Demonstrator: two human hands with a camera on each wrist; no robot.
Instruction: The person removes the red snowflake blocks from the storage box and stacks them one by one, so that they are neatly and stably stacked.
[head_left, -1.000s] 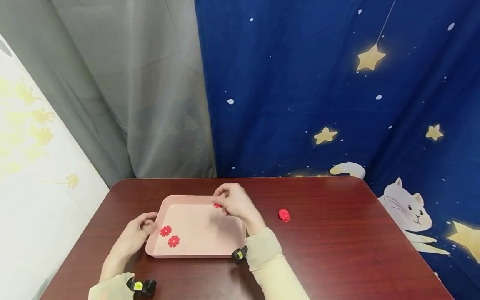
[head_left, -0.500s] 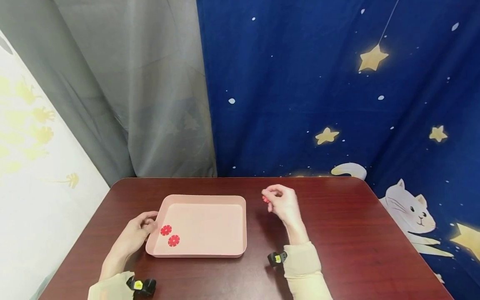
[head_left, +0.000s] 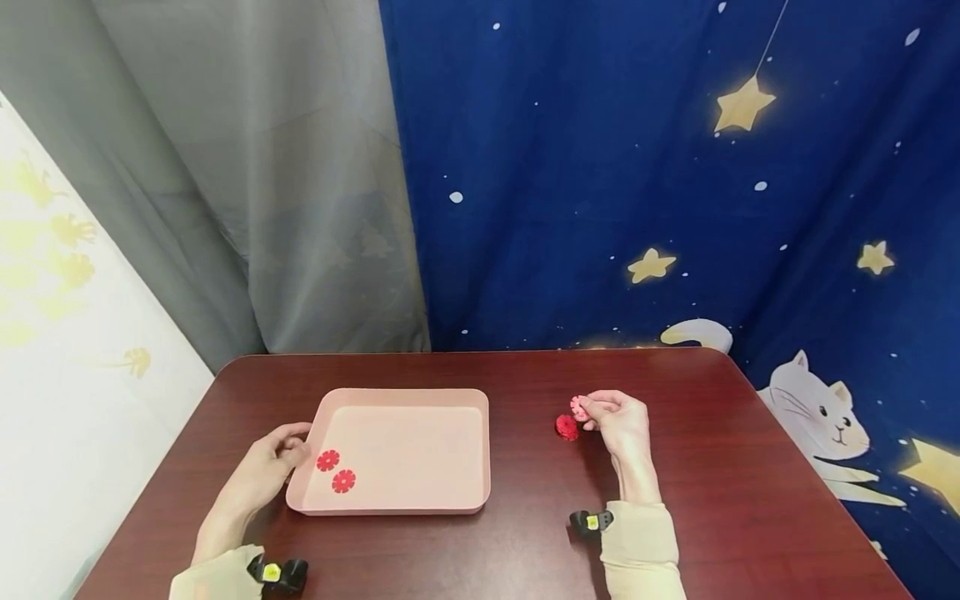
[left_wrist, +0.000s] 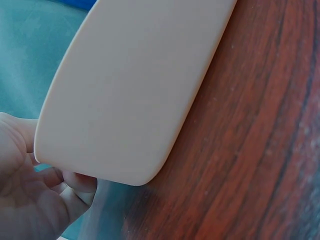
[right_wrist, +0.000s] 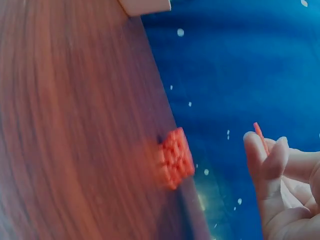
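My right hand (head_left: 621, 421) pinches a red flower-shaped plastic disc (head_left: 578, 407) between thumb and fingertips. In the right wrist view that disc (right_wrist: 260, 136) is seen edge-on. Just below it in the head view, a small stack of similar red discs (head_left: 567, 427) stands on the table. To the left lies a pink rectangular tray (head_left: 420, 458), with two red discs (head_left: 327, 460) in its near left part. My left hand (head_left: 262, 468) holds the tray's left edge; in the left wrist view its fingers curl under the tray wall (left_wrist: 125, 100).
The tray and stack are on a dark red wooden table (head_left: 720, 492) with a rounded far edge. Behind it hang a grey curtain (head_left: 337, 250) and a blue star-patterned curtain (head_left: 540, 208). Each wrist wears a small black camera (head_left: 588, 522).
My right hand has moved from over the tray's far right edge rightwards to the stack, keeping the red disc pinched. My left hand stays at the tray's left edge.
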